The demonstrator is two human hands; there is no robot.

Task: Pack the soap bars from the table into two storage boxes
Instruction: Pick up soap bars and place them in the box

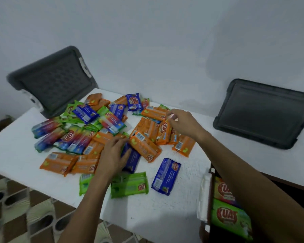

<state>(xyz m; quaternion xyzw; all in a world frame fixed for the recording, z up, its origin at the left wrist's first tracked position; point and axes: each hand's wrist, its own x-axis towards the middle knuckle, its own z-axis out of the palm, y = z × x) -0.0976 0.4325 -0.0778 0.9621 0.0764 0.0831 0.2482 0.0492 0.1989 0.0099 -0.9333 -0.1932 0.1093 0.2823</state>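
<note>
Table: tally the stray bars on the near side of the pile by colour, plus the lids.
green bars: 2
blue bar: 1
lids: 2
Total: 5
</note>
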